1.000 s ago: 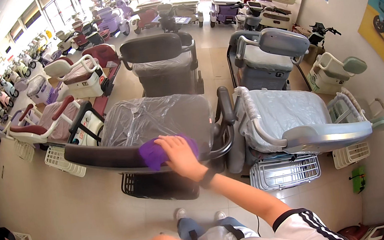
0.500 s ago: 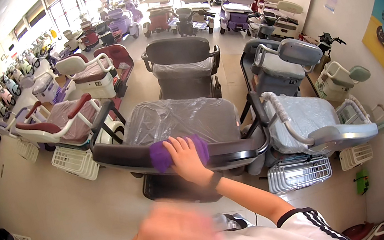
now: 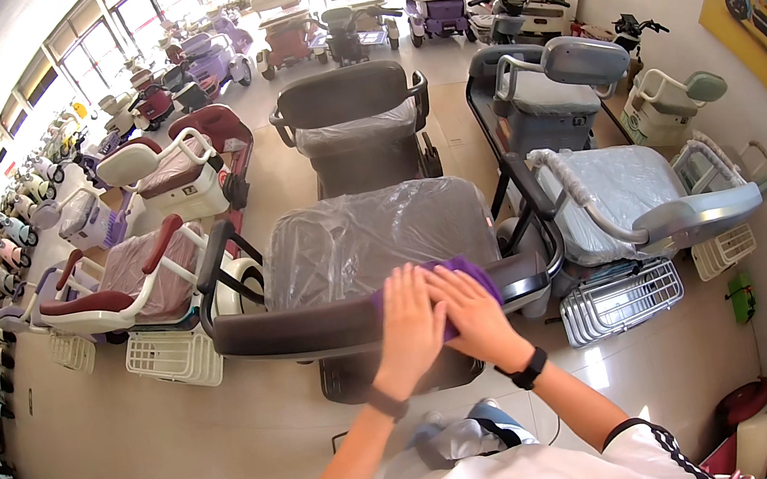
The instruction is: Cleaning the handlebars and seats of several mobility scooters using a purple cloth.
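Observation:
A purple cloth lies over the top of the dark brown padded backrest of a seat in front of me. My right hand is closed over the cloth, pressing it to the backrest, with a black band on the wrist. Close beside it, my left hand rests on the cloth's left part, fingers straight and together, its tips by the right hand's fingertips. Beyond the backrest is the seat cushion, covered in wrinkled clear plastic. The palms and the cloth beneath them are hidden.
Dark armrests flank the seat. To the right stands a grey-blue scooter seat with a wire basket; to the left, a white-and-red one with a cream basket. Another brown seat stands ahead, with several scooters behind.
My left hand, blurred near my chest before, now lies on the cloth. My right hand and the cloth have moved rightward along the backrest. The view has shifted slightly.

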Tool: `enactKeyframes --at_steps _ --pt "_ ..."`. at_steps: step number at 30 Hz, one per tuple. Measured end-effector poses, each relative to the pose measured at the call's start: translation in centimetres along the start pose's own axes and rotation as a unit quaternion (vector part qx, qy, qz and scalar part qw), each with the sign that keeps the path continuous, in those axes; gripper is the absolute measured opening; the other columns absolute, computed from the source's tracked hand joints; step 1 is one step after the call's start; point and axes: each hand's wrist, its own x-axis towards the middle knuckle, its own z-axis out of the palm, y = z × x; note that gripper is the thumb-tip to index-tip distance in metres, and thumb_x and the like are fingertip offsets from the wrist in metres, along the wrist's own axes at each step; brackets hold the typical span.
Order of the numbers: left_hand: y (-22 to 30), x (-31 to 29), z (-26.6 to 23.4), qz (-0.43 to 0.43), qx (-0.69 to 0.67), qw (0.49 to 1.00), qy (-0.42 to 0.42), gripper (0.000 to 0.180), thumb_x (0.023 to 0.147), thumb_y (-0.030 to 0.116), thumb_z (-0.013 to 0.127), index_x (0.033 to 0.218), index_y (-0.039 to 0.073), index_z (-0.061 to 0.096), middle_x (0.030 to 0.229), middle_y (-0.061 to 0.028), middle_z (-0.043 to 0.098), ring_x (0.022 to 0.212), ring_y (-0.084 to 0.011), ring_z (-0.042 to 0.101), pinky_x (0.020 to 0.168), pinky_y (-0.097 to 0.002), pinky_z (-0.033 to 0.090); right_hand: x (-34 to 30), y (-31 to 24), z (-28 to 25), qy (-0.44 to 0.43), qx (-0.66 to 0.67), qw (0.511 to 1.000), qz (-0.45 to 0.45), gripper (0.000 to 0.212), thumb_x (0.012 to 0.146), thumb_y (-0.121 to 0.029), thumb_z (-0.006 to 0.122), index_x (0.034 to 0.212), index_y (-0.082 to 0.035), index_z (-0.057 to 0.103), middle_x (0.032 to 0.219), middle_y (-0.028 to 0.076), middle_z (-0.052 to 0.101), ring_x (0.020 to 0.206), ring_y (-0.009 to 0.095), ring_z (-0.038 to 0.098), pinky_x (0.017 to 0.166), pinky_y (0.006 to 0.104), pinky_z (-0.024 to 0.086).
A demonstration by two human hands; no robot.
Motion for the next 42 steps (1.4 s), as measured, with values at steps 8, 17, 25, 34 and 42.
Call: enactKeyframes --at_steps 8,17,25,34,42 --pt "4.8 1.3 3.4 0.018 -0.026 0.999 0.026 0.070 0.101 0.034 0.056 0.149 -0.012 0.035 0.153 -0.0309 0.041 0.142 -0.0471 0.038 0.123 -0.0519 0.026 -2.9 2.8 -4.5 -0.063 -0.014 0.998 0.022 0.093 0.066 -0.012 0.082 0.151 -0.007 0.044 0.160 0.010 0.041 0.149 0.031 0.037 0.124 0.0449 0.028" --pt "4.4 1.5 2.8 0.009 -0.044 0.999 0.029 0.076 0.094 0.028 0.063 0.153 -0.008 0.031 0.156 -0.0264 0.040 0.144 -0.0426 0.039 0.123 -0.0488 0.028 -1.4 5.0 -3.4 0.003 -0.042 0.999 -0.026 0.074 0.074 -0.027 0.074 0.142 -0.008 0.054 0.152 0.012 0.051 0.144 0.033 0.043 0.122 0.0504 0.027" --pt "3.6 1.0 2.0 0.015 -0.085 0.996 0.001 0.075 0.096 0.029 0.059 0.153 -0.010 0.030 0.156 -0.0270 0.039 0.145 -0.0410 0.038 0.124 -0.0472 0.027 -1.9 3.7 -1.3 0.017 -0.063 0.998 0.010 0.067 0.076 -0.016 0.069 0.141 -0.006 0.052 0.154 0.013 0.049 0.145 0.035 0.042 0.120 0.0525 0.028" --pt "-5.2 -1.5 -4.7 0.042 -0.154 0.987 -0.014 0.067 0.090 0.017 0.063 0.150 -0.003 0.041 0.148 -0.0233 0.051 0.138 -0.0379 0.048 0.120 -0.0465 0.035 2.1 -5.9 6.4 0.042 -0.135 0.984 0.112 0.078 0.079 -0.018 0.071 0.150 -0.001 0.041 0.161 0.016 0.038 0.151 0.036 0.031 0.124 0.0558 0.017" --pt "-20.2 -9.1 -15.4 -0.008 -0.138 0.990 0.015 0.064 0.088 0.013 0.063 0.147 -0.001 0.046 0.147 -0.0202 0.054 0.136 -0.0390 0.050 0.119 -0.0470 0.036 11.6 -17.9 18.6 0.005 -0.174 0.985 0.024 0.070 0.086 -0.026 0.062 0.148 -0.001 0.044 0.156 0.022 0.041 0.144 0.041 0.039 0.120 0.0592 0.024"
